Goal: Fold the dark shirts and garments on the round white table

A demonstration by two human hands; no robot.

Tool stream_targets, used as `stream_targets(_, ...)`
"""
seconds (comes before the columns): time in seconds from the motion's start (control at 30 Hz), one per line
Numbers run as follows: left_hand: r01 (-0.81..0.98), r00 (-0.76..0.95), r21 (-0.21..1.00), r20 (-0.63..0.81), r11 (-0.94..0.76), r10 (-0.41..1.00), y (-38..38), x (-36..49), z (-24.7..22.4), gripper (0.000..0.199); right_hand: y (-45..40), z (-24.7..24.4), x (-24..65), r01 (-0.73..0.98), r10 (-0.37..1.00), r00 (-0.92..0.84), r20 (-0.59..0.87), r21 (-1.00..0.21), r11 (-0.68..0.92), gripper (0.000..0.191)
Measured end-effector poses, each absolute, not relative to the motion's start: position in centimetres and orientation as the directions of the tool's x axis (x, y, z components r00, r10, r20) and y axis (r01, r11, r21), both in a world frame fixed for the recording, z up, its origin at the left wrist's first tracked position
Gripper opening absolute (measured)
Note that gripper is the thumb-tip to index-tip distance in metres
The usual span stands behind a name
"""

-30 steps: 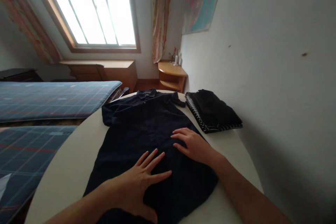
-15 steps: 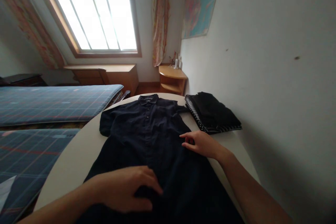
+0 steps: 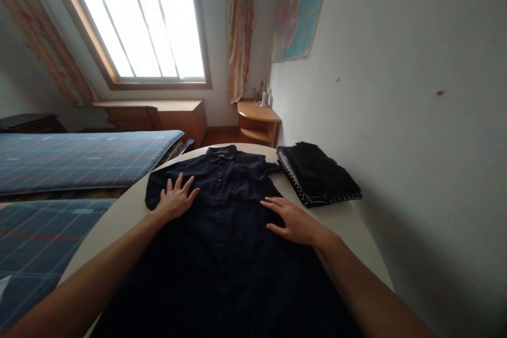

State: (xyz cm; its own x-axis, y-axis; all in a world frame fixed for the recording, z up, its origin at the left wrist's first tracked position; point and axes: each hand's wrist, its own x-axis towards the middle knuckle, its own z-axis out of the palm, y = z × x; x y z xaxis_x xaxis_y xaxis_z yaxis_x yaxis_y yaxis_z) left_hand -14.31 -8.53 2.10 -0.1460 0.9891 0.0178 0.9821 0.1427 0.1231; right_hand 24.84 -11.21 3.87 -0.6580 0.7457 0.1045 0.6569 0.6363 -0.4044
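The dark shirt (image 3: pixel 229 253) lies front up, spread flat beneath both your grips on the pale, curved-edge surface (image 3: pixel 336 219). Its collar (image 3: pixel 221 153) sits beyond and between the grips, and its button placket (image 3: pixel 221 190) runs down between them; the lower part of the cloth extends toward you. Your left grip (image 3: pixel 177 198) is released, palm down with fingers spread, on the chest beside the left-hand sleeve (image 3: pixel 152 190). Your right grip (image 3: pixel 291 221) is also released, fingers extended and slightly parted, at the opposite side edge of the cloth, nearer to you than the left. A folded dark pile (image 3: pixel 320 171) with striped edging lies just beyond your right grip. Well left of your left grip are two plaid mattresses (image 3: pixel 91 161); far beyond both grips stand a corner shelf (image 3: pixel 258 112) and a window (image 3: pixel 146 21).
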Motion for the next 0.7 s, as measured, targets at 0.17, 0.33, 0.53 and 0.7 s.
stream_targets(0.17, 0.909, -0.383, 0.134, -0.096, 0.394, 0.919, -7.3, -18.3, 2.2, 0.083, -11.2, 4.0, 24.4, 0.659, 0.746, -0.660, 0.088, -0.410, 0.631, 0.069)
stream_targets(0.33, 0.859, -0.505, 0.034, -0.109, 0.511, 0.856, -5.9, -20.0, 4.0, 0.082, -12.0, 4.7, 23.1, 0.651, 0.714, -0.698, 0.054, -0.369, 0.663, 0.062)
stream_targets(0.53, 0.975, -0.210, -0.061, 0.083, 0.215, 0.974, -4.1, -15.5, 3.8, 0.069, -13.2, 5.1, 22.1, 0.671, 0.722, -0.692, -0.001, -0.371, 0.642, 0.074)
stream_targets(0.7, 0.998, 0.010, 0.065, 0.014, -0.011, 1.000, -3.3, -10.9, 1.7, 0.069, -13.0, 4.7, 22.3, 0.706, 0.756, -0.653, -0.044, -0.396, 0.587, 0.097)
